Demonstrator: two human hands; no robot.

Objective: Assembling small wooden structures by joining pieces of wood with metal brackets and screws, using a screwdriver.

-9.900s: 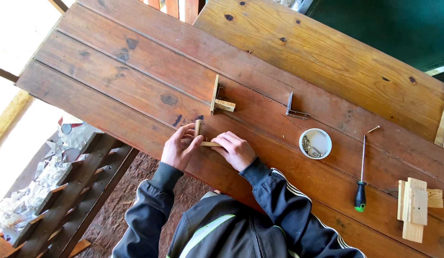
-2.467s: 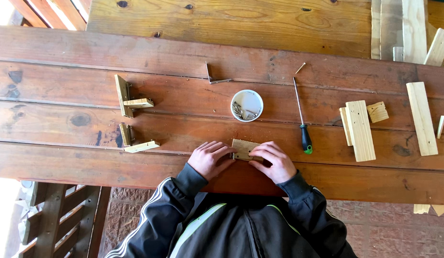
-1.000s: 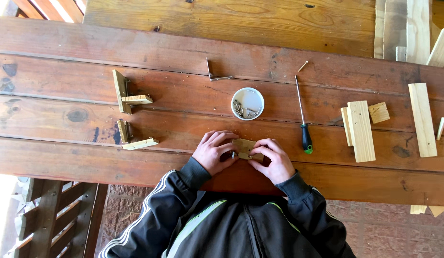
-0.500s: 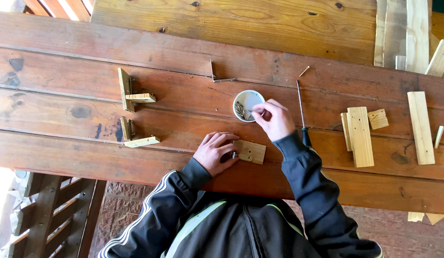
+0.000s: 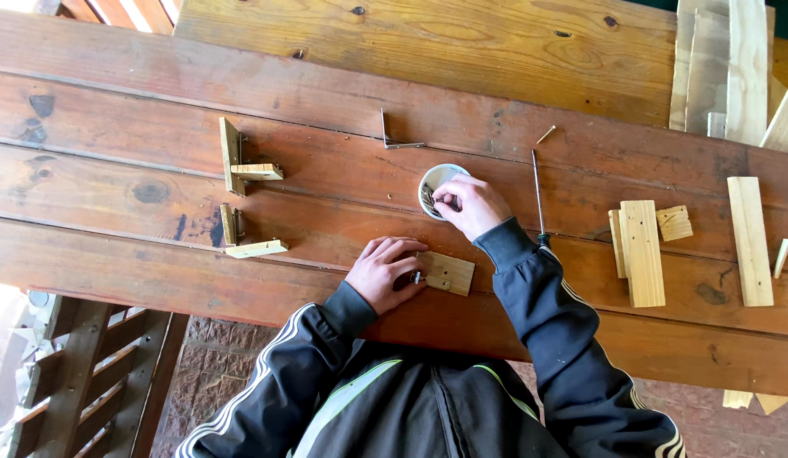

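Working at a wooden table (image 5: 114, 254) of broad reddish planks. Pressing down with the left hand (image 5: 384, 271), fingers curled over the near end of a small wooden block (image 5: 449, 273) lying flat at the table's near edge, with a bit of metal hardware showing just at the fingertips. Reaching with the right hand (image 5: 470, 203) into a small round white cup (image 5: 432, 176) just beyond the block, fingertips pinched together inside it, seemingly picking out a screw, though too small to tell for sure. Lying already assembled to the left: two L-shaped wooden brackets (image 5: 241, 165), each with a metal angle at the joint, so judging two pieces done and a third just being started. Waiting to the right: a screwdriver (image 5: 538, 195) beside the right sleeve, and several loose wooden pieces (image 5: 642, 250) further along. Resting beyond the cup: a spare metal angle bracket (image 5: 394, 140).
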